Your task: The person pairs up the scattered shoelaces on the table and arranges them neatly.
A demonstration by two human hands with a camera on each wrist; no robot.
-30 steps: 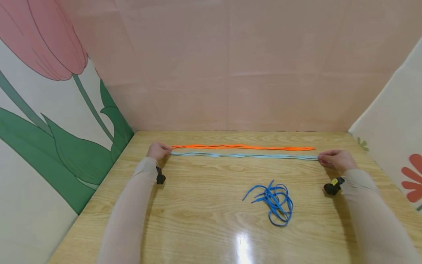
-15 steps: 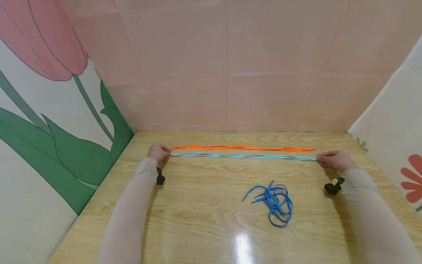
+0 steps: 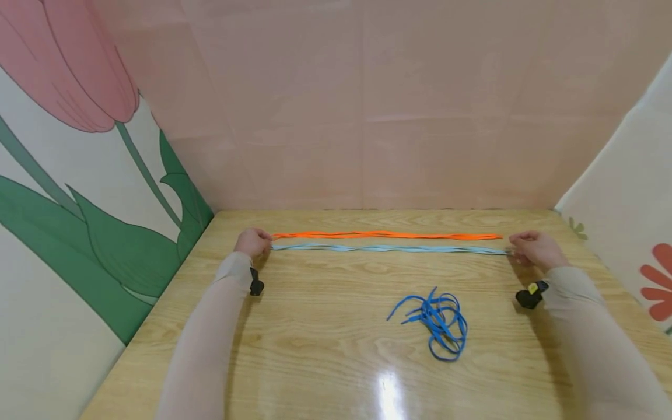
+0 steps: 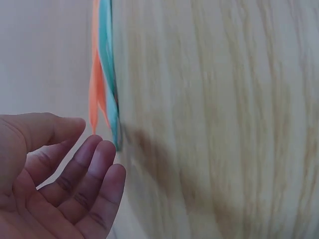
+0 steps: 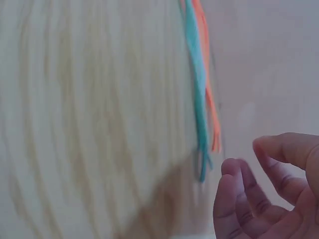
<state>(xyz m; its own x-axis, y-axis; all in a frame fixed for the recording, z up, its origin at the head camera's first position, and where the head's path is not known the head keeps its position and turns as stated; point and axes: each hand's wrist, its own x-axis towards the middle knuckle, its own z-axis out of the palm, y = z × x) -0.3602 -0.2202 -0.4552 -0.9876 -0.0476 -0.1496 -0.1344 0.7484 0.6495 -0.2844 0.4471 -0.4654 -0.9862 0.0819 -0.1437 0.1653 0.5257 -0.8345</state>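
Note:
A light blue shoelace [image 3: 388, 248] lies stretched across the far part of the table in several strands. Just behind it, an orange shoelace [image 3: 378, 234] runs nearly parallel. My left hand [image 3: 253, 242] is at their left ends; in the left wrist view its thumb and fingers are parted, fingertips [image 4: 102, 152] right by the lace tips. My right hand [image 3: 538, 249] is beside the right ends, and its fingers [image 5: 227, 199] are loosely bent with a gap to the thumb and no lace between them. Nearer to me lies a loosely tangled blue shoelace [image 3: 438, 321].
The wood-grain table [image 3: 315, 350] ends at a plain pinkish back wall [image 3: 362, 116]. A tulip-printed panel [image 3: 115, 227] borders it on the left, and a flower-printed one [image 3: 630, 204] on the right. A small black camera sits at each wrist.
My right hand has let go of the light blue shoelace's right end, its thumb and fingers spreading slightly. The left hand has hardly moved, and the laces lie where they were.

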